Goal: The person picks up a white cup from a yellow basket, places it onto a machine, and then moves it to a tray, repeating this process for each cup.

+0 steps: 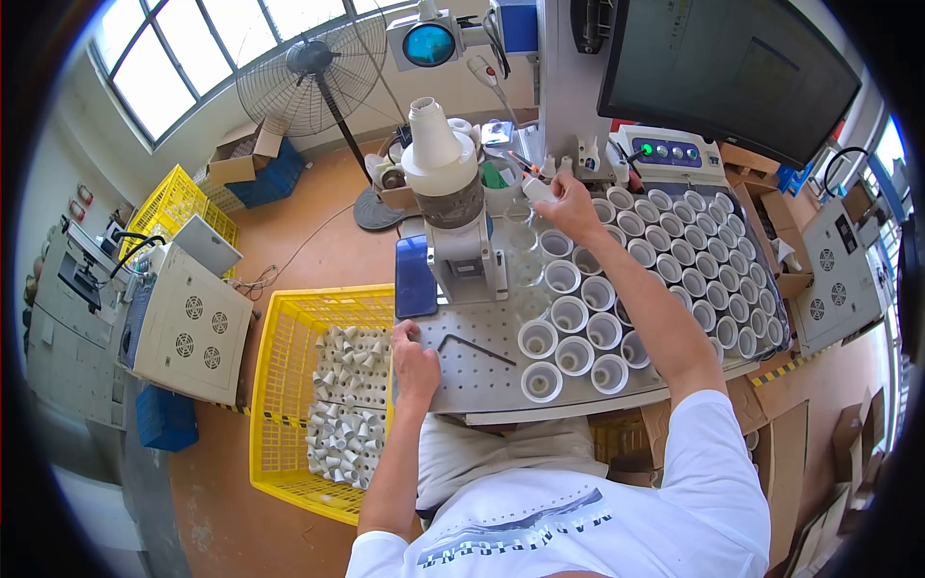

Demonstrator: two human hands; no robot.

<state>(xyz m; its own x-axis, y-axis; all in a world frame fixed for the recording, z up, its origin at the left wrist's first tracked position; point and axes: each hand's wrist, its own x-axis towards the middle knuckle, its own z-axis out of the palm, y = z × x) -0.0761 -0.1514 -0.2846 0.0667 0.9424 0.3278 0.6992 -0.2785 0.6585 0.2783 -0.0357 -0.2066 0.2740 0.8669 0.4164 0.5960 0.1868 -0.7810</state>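
My right hand [570,209] is raised over the back of the worktable, closed on a small white bottle-like part [540,191]. Rows of white cups [604,330] stand beneath and beside my right forearm. My left hand [414,364] rests at the table's left edge with its fingers curled; what they hold, if anything, is hidden. Just right of it a black hex key [477,349] lies on the perforated metal plate [453,385]. A blue phone-like slab [415,277] lies behind my left hand. Near the table's back left, a white conical part [431,140] sits on a metal fixture [466,260].
A yellow crate [279,385] with many small white parts stands left of the table. A monitor [729,72] hangs at the upper right above a control box [670,152]. A lens head [429,44] overhangs the fixture. A fan [311,60] stands behind.
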